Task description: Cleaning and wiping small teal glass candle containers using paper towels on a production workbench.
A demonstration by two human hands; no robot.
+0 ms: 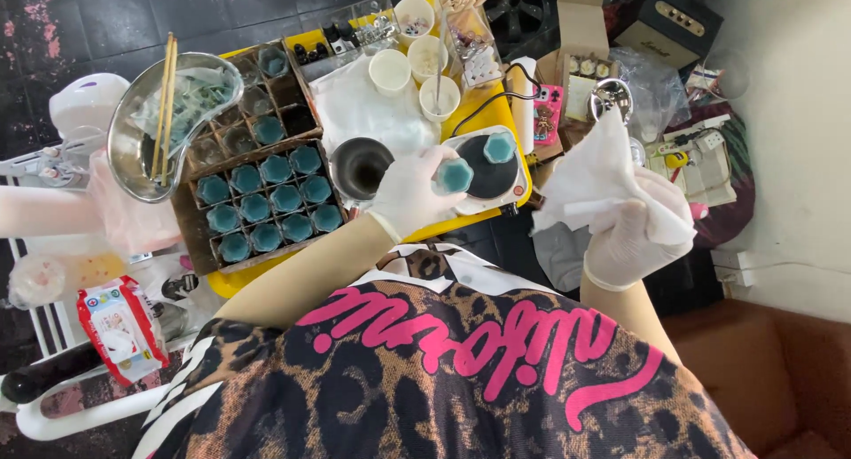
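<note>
A left hand (409, 193) in a white glove grips a small teal-filled glass jar (455, 176); the right hand (631, 237), also gloved white, clutches a white paper tissue (592, 171). Rows of matching teal jars (269, 206) fill a brown cardboard tray (197, 235) on the yellow tabletop (477, 104). A leopard-print shirt (425, 388) carries bright pink lettering, beside a black bowl (358, 167) and cream cups (415, 49).

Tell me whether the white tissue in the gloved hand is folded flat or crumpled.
Crumpled. The white tissue bunches loosely out of the gloved right hand, with uneven creases and a ragged top edge.
</note>
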